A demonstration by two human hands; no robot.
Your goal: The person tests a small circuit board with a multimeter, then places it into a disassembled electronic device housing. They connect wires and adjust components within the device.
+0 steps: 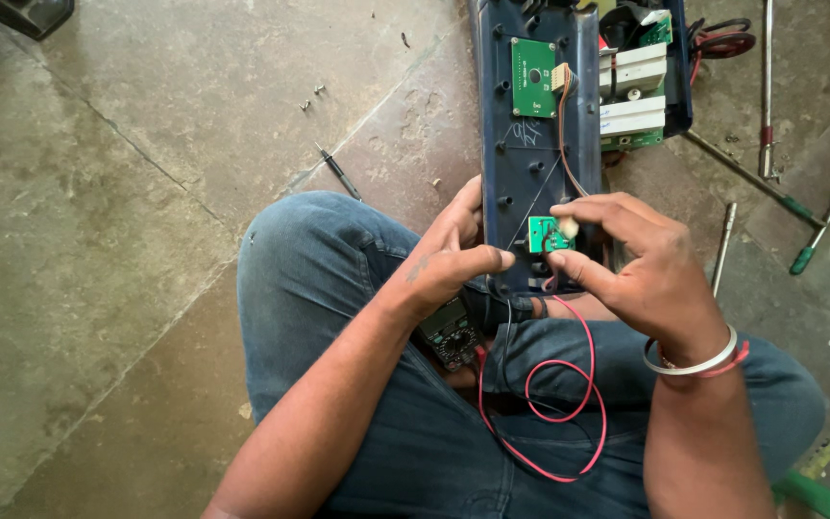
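A stained concrete floor (146, 192) lies under the seated person, screwdrivers (809, 231) scattered right of the hands. The left hand (449, 255) grips the dark plastic cover (530, 163) to steady it, while the right hand (641, 264) pinches the small green circuit board (548, 234) against it; a meter (449, 332) rests below.

Green circuit board (549, 234), dark blue panel (530, 144), red wire (590, 384), blue jeans (338, 279)
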